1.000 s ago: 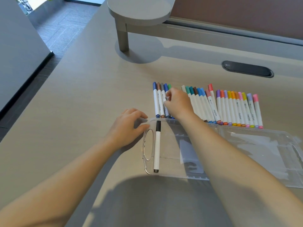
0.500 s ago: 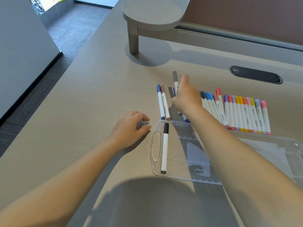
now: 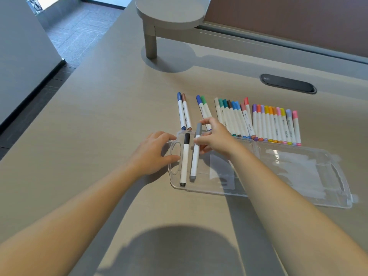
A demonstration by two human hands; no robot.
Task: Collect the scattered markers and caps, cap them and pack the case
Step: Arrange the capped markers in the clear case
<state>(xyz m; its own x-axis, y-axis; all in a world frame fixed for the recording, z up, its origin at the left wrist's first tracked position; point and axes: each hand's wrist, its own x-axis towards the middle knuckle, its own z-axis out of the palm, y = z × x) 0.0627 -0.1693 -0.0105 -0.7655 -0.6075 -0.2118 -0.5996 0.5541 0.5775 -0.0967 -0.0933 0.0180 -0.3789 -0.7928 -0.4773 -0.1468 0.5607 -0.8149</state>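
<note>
A clear plastic case (image 3: pixel 298 176) lies open on the table. A black-capped marker (image 3: pixel 184 160) lies in its left half. My right hand (image 3: pixel 216 139) pinches a grey-capped marker (image 3: pixel 195 154) and holds it over the case, just right of the black one. My left hand (image 3: pixel 154 154) grips the case's left handle end. Beyond the case, several capped markers lie in a row (image 3: pixel 274 124). A blue and a brown marker (image 3: pixel 183 112) lie apart at the left, and a blue and a green marker (image 3: pixel 204 108) lie beside them.
A grey round-ended shelf on a post (image 3: pixel 151 42) stands at the back of the table. A black oval cable port (image 3: pixel 287 83) is set into the tabletop at back right. The table's left edge drops to a dark floor (image 3: pixel 29 92).
My right hand lifted the grey-capped marker out of the row and brought it down over the case beside the black marker. My left hand closed onto the case's handle end.
</note>
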